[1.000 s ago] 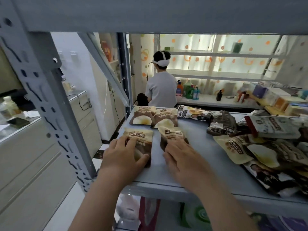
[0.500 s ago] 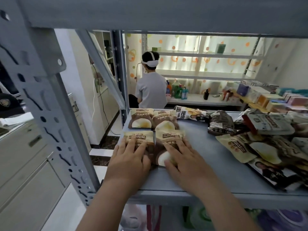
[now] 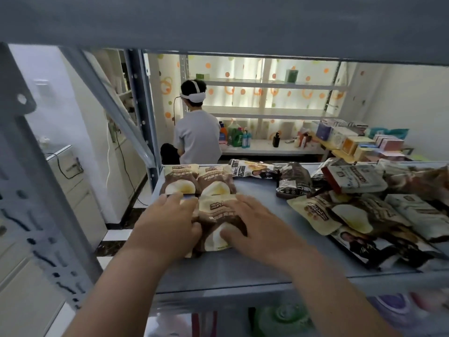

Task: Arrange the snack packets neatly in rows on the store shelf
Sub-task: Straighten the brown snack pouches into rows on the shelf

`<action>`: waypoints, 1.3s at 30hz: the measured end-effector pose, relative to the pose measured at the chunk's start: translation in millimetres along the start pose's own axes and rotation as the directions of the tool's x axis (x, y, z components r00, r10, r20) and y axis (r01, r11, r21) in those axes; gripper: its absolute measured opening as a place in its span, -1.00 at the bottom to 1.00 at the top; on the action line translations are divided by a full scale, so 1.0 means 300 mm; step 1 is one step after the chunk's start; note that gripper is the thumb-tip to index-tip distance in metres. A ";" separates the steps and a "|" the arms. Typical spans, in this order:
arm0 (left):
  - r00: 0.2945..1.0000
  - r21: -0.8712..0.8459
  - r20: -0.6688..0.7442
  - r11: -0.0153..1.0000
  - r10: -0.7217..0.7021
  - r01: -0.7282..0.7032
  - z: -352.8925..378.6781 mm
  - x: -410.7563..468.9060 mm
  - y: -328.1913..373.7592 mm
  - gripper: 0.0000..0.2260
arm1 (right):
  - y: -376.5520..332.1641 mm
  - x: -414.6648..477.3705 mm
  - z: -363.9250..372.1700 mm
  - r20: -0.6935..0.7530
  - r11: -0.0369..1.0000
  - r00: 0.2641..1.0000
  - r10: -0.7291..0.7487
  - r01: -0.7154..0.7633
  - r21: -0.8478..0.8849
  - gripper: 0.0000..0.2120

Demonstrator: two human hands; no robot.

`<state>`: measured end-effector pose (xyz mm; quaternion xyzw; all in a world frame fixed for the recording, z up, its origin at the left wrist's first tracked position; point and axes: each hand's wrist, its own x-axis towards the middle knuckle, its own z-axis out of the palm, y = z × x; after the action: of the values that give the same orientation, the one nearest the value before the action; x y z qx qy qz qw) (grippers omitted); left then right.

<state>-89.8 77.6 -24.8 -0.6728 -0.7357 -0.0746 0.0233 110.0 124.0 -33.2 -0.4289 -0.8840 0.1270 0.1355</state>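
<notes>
Two brown-and-cream snack packets lie side by side at the back left of the grey shelf (image 3: 255,268): the back left packet (image 3: 181,182) and the back right packet (image 3: 215,182). In front of them lie two more. My left hand (image 3: 170,224) lies flat over the front left packet, hiding nearly all of it. My right hand (image 3: 252,226) presses with spread fingers on the front right packet (image 3: 213,223). The front pair touches the back pair.
A loose heap of snack packets (image 3: 352,215) covers the right half of the shelf. A grey upright post (image 3: 36,190) stands at the left. Behind the shelf a person (image 3: 196,137) in a grey shirt faces another shelf with bottles and boxes.
Both hands have slid the two front packets away from me, until they meet the back pair. The front right packet has been turned straight.
</notes>
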 end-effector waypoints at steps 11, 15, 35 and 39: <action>0.972 -0.359 0.233 0.932 0.040 0.048 -0.034 0.475 0.359 -0.51 | 0.494 0.232 -0.412 0.116 0.941 0.993 0.004 0.036 -0.338 -0.72; 0.908 -0.641 0.408 0.678 -0.095 0.359 0.016 0.586 0.444 -0.54 | 0.661 0.327 -0.459 0.236 0.919 0.969 -0.073 0.157 -0.362 -0.68; 0.867 -0.914 0.242 0.198 -0.435 0.354 0.179 0.652 0.554 -0.92 | 0.762 0.432 -0.419 0.632 0.715 0.748 -0.200 0.553 -0.428 -0.24; 0.867 -0.877 0.081 0.378 -0.491 0.296 0.188 0.656 0.561 -0.85 | 0.781 0.416 -0.440 0.586 0.807 0.766 -0.264 0.508 -0.301 -0.43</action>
<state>62.6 293.8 -40.8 -0.3835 -0.7272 -0.5031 -0.2665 251.2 377.7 26.3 -0.2005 -0.9621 0.0010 -0.1846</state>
